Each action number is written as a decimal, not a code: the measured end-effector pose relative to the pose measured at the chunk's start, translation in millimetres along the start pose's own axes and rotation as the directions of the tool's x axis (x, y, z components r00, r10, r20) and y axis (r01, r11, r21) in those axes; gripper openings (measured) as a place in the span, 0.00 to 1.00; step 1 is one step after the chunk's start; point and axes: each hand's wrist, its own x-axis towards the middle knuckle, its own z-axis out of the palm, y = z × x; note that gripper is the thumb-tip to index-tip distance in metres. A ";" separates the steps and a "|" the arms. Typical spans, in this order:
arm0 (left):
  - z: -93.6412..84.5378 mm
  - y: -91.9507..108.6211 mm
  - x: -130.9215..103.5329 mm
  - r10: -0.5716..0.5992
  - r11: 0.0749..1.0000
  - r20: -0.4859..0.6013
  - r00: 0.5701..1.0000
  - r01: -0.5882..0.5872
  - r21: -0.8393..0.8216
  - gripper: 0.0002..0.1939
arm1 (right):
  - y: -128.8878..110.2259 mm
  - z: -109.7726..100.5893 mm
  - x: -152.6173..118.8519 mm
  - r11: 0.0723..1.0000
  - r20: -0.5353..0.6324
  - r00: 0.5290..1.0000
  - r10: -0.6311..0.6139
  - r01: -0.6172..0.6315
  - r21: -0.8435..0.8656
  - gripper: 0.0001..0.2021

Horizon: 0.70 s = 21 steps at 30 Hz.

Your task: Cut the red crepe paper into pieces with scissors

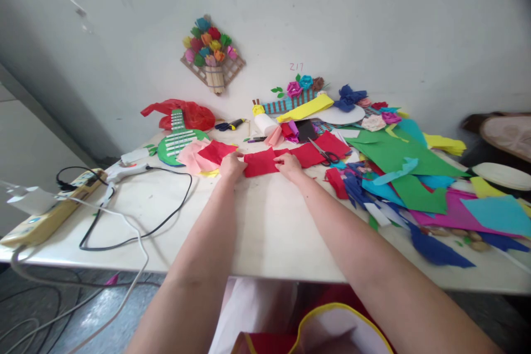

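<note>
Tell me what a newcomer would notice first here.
Probably the flower bouquet on the wall, bright against white. Next, the red strip under the left hand and right hand, then the jumbled colored paper on the table's right side.

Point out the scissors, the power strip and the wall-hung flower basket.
Scissors (pixel 324 155): head view, near the pivot.
Power strip (pixel 53 215): head view, middle of its body.
Flower basket (pixel 215 79): head view, stick holder.

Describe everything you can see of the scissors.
The scissors have dark finger loops and slim, greyish blades that look metallic. They lie flat, the blades over red paper, tips pointing away and to the left, loops nearer the person. The right hand is to their left, not touching them. I can't tell whether the blades are fully closed.
</note>
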 end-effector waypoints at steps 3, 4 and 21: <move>0.6 0.4 -0.9 0.016 1.000 -0.016 1.000 -0.015 0.026 0.19 | 0.1 0.5 0.3 1.000 -0.001 1.000 0.006 -0.006 -0.013 0.14; 0.6 0.8 -1.4 0.019 0.999 -0.018 1.000 -0.019 0.037 0.20 | 0.4 0.8 0.4 1.000 -0.001 1.000 0.002 -0.002 -0.015 0.14; -7.8 -4.8 3.9 0.040 0.994 0.119 0.992 -0.051 0.092 0.22 | 4.5 6.2 2.4 0.999 -0.019 1.000 -0.019 0.019 -0.030 0.13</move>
